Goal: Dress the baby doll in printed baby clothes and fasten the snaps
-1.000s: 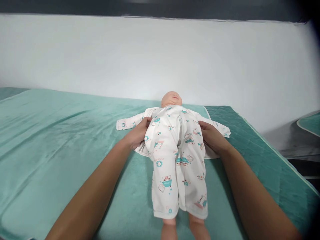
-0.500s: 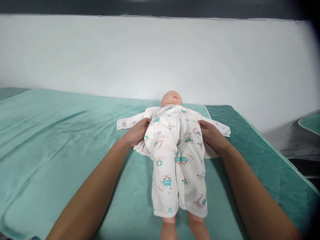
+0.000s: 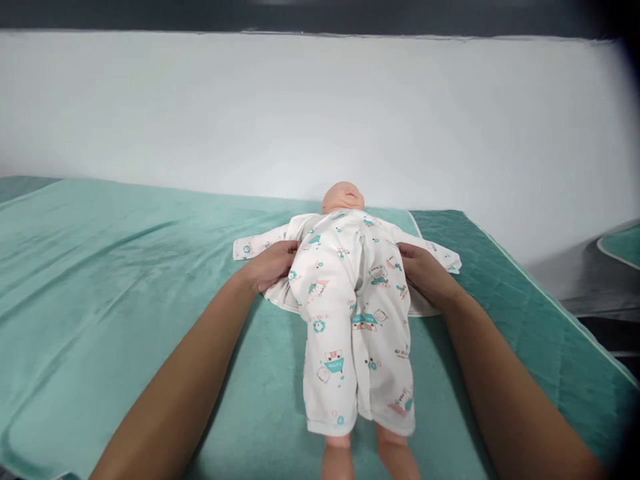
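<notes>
A baby doll (image 3: 344,196) lies on its back with its head at the far end and its bare feet towards me. White printed baby pants (image 3: 333,300) cover its legs and reach up over its torso. Beneath them spreads a matching baby shirt (image 3: 260,244), its sleeves stretched out to both sides. My left hand (image 3: 275,265) is closed at the left side of the pants, its fingertips partly hidden by the cloth. Opposite it, my right hand (image 3: 425,270) pinches the right side of the pants, its fingertips also partly hidden.
Under the doll lies a light green sheet (image 3: 125,280) with wrinkles on the left. A darker green quilted pad (image 3: 525,320) borders it on the right. Behind the head rises a white wall (image 3: 320,107). Another green-topped surface (image 3: 623,243) shows at the right edge.
My left hand has shifted very slightly, its wrist a little left. The right hand, the doll and the clothes have hardly moved.
</notes>
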The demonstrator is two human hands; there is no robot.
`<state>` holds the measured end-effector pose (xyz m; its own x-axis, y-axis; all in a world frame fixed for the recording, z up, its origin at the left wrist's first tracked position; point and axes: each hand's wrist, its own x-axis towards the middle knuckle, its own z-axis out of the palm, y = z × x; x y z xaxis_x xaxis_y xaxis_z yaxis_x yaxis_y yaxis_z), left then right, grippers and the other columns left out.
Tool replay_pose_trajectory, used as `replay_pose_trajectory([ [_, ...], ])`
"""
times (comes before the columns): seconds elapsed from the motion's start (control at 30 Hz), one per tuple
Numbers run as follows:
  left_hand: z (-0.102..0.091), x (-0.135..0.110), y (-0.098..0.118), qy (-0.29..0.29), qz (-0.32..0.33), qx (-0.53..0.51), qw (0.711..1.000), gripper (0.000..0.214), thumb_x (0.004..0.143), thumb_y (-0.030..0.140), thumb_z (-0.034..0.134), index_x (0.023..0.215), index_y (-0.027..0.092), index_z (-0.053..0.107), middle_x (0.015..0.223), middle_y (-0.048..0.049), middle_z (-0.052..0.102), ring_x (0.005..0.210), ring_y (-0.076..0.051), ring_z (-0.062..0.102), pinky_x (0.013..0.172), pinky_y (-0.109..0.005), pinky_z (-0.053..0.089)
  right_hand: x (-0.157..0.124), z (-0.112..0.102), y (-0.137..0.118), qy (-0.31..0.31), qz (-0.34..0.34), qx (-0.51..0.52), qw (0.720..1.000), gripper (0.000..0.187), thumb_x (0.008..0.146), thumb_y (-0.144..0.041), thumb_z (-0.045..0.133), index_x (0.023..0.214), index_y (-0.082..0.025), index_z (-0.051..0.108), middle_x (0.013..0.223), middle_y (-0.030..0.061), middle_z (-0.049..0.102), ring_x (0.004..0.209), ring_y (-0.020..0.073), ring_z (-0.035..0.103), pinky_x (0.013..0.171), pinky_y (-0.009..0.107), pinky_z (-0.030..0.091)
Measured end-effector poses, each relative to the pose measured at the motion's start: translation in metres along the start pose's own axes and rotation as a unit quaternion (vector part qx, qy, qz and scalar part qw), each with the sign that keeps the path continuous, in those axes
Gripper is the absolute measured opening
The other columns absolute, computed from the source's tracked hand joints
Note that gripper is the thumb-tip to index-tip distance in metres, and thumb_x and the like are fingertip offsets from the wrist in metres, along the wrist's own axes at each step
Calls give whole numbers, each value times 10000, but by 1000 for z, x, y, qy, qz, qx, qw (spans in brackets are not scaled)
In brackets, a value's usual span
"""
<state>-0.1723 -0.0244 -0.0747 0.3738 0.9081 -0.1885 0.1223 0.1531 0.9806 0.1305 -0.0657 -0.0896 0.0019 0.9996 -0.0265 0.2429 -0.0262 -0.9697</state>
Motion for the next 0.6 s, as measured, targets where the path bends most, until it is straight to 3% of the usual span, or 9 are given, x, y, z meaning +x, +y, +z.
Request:
replay_pose_trajectory([
  [0.13, -1, 2, -2, -37, -7, -14, 999, 286, 656, 175, 647, 931, 202, 721, 948, -85, 741, 853, -224, 662, 796, -387, 534, -1, 0, -1, -4, 4, 11, 1000, 320, 688, -418, 713, 925, -203, 702, 768, 36, 727, 714, 226, 639, 643, 330, 517],
  [0.3, 1, 1, -1, -22, 1, -10, 1000, 292, 637, 168, 643, 919, 182, 718, 900, -83, 739, 844, -238, 657, 790, -395, 531, -2, 0, -3, -14, 9, 29, 999, 295, 696, -387, 709, 933, -211, 702, 813, 32, 734, 710, 221, 638, 667, 338, 523],
  [0.6, 2, 6, -6, 77, 6, 63, 995, 165, 608, 200, 635, 766, 179, 676, 720, -62, 682, 742, -236, 611, 681, -364, 486, -1, 1, -4, -2, 7, -2, 1000, 232, 690, -383, 697, 835, -212, 640, 749, 6, 694, 692, 194, 605, 633, 303, 480],
])
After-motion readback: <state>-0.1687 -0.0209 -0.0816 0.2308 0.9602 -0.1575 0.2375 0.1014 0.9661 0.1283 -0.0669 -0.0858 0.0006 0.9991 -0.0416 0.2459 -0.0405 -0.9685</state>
